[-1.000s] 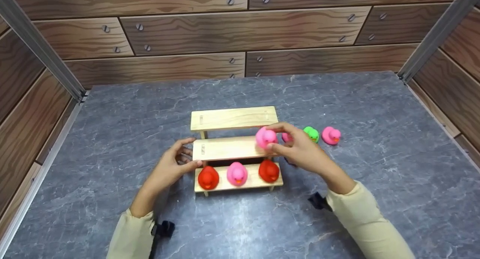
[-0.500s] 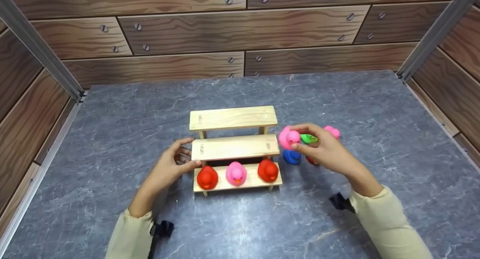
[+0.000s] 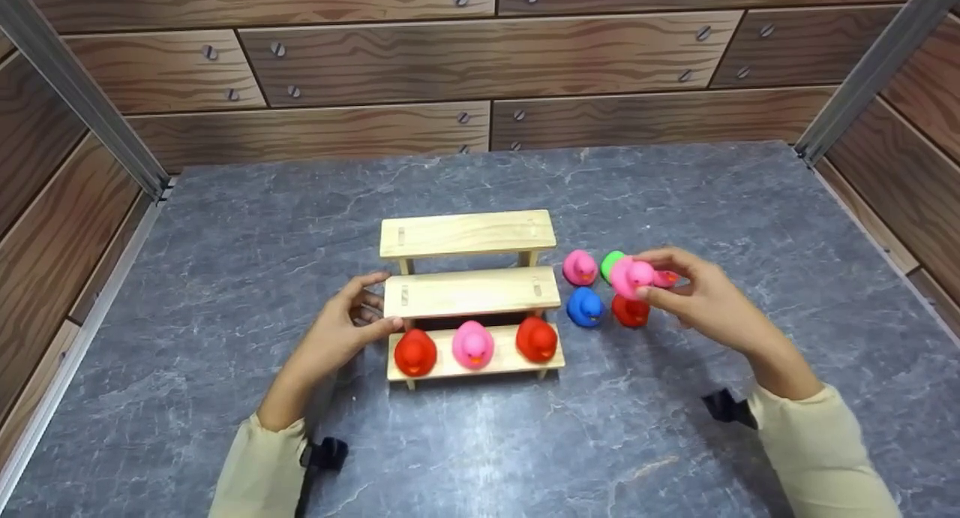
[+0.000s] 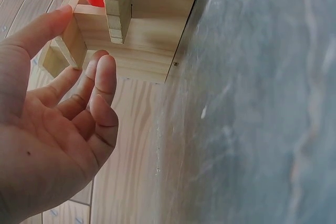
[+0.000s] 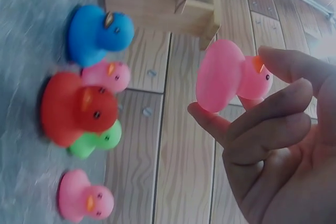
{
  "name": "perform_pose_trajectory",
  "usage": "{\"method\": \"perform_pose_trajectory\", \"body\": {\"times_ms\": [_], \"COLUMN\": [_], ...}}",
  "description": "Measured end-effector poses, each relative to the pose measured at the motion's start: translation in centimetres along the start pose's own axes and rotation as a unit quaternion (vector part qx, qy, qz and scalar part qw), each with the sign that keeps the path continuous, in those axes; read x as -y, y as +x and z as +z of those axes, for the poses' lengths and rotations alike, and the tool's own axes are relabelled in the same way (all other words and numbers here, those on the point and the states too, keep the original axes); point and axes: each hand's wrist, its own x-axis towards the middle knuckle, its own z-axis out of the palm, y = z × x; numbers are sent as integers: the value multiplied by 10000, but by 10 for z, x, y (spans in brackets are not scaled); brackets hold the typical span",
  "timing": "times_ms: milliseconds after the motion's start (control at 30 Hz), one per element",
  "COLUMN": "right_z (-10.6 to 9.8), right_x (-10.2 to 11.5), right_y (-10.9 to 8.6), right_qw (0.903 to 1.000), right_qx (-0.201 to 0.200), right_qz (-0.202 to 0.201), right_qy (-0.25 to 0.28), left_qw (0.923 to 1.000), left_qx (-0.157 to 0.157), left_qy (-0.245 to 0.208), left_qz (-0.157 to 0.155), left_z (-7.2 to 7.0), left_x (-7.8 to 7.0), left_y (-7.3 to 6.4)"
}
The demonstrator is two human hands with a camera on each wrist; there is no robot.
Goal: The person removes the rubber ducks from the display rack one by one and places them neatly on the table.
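My right hand (image 3: 705, 300) pinches a pink rubber duck (image 5: 220, 77) between thumb and fingertips, held above the group of ducks beside the stand. At the left end of a three-step wooden stand (image 3: 469, 293), my left hand (image 3: 337, 338) grips the middle step, thumb at its front edge and a finger at the back. On the bottom step sit a red duck (image 3: 415, 353), a pink duck (image 3: 473, 345) and another red duck (image 3: 536, 339). The middle and top steps bear nothing.
Right of the stand, a pink duck (image 3: 580, 267), a blue duck (image 3: 585, 308), a red duck (image 3: 630, 311) and a partly covered green duck (image 3: 612, 266) stand on the grey marbled table (image 3: 262, 225). Another pink duck (image 5: 84, 198) shows in the right wrist view. Wood-patterned walls (image 3: 375, 60) enclose the table.
My right hand has carried the pink duck rightward, from over the middle step to above the ducks on the table. My left hand has stayed at the stand.
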Motion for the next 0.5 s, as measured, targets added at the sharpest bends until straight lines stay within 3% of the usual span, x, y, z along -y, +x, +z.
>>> {"method": "perform_pose_trajectory", "body": {"times_ms": [200, 500], "right_z": [-10, -31], "right_x": [-13, -28], "right_y": [-4, -9], "right_qw": [9999, 9993], "right_qx": [50, -205], "right_qz": [41, 86], "right_qy": [-84, -312], "left_qw": [10000, 10000], "left_qx": [-23, -60], "left_qy": [-23, 11], "left_qz": [6, -11], "left_z": [0, 1], "left_x": [0, 1], "left_y": [0, 1]}}
